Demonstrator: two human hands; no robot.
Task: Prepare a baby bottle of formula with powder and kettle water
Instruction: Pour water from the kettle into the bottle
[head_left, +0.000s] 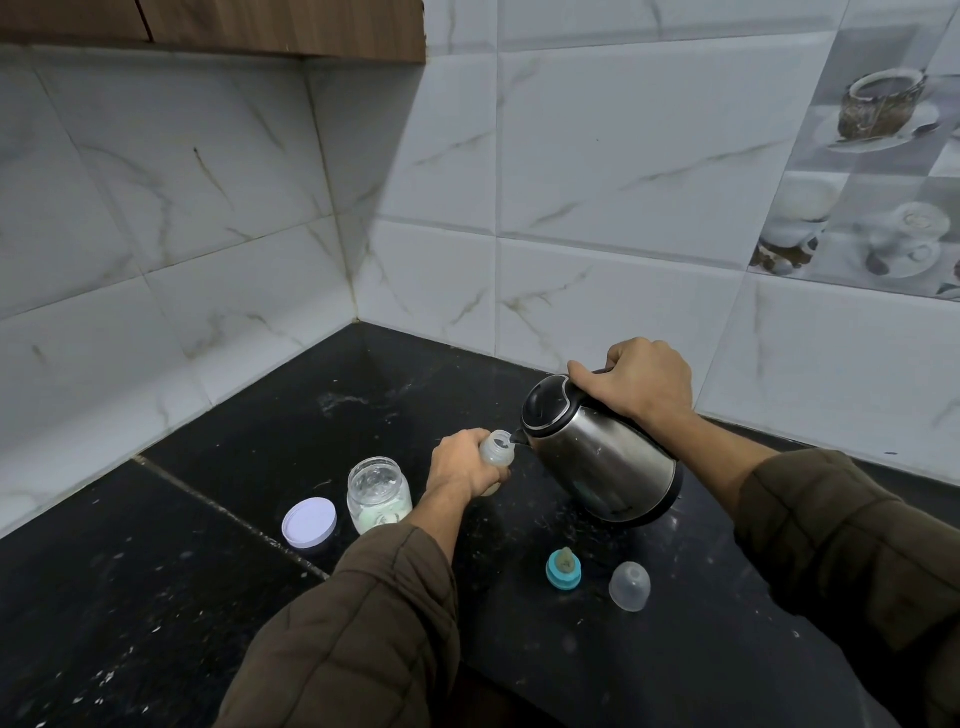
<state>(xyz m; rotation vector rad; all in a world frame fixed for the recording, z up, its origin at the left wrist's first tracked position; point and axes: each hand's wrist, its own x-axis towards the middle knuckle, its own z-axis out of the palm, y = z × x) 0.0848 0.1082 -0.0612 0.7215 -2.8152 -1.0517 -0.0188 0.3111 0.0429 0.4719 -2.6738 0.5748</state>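
on the black speckled stone counter (208, 597), the left hand (460, 467) is wrapped round a small clear plastic baby bottle (496, 451), open at the top. right hand (641, 382) grips the black handle of a tilted stainless steel kettle w/ black lid (597, 452), spout at the bottle mouth. just left: open glass jar of white powder (378, 493) & its white round lid (309, 521). nearer the person: teal-ringed teat (563, 568), clear dome cap (629, 578).

No text, label, brand or number is legible anywhere you look. The pale green marks low on the jar (381, 512) are too blurred for you to read.
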